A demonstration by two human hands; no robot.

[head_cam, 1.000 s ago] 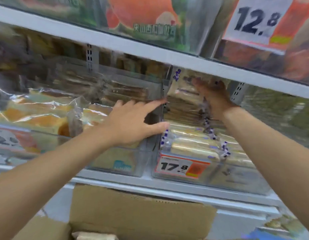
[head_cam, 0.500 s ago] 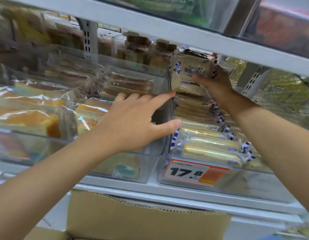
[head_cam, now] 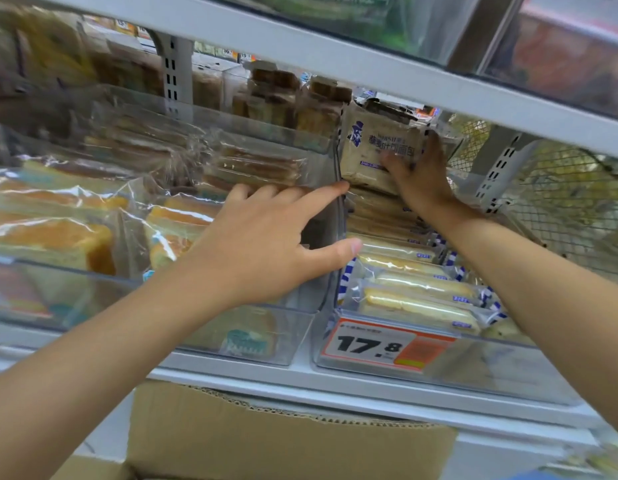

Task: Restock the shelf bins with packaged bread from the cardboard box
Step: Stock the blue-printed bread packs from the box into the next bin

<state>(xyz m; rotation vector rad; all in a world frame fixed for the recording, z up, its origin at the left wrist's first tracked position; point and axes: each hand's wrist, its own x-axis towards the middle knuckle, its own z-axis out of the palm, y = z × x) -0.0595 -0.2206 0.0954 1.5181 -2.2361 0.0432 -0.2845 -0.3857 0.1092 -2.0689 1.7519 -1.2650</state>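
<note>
Bread packet point(head_cam: 373, 147) stands upright at the back of the right bin point(head_cam: 474, 368). Right hand point(head_cam: 418, 174), grip curled round it, seems to be seating it. Left hand point(head_cam: 266, 247), fingers straight, rests against the bin wall, likely steadying it.

White metal shelving point(head_cam: 335, 60), slotted uprights point(head_cam: 172, 74), wire mesh panel point(head_cam: 560, 202) at right

Price and print
Tag point(head_cam: 387, 346) on the bin point(head_cam: 491, 372) front reads 17.8; blue Chinese print on the pack point(head_cam: 377, 147) is too blurred to read.
</note>
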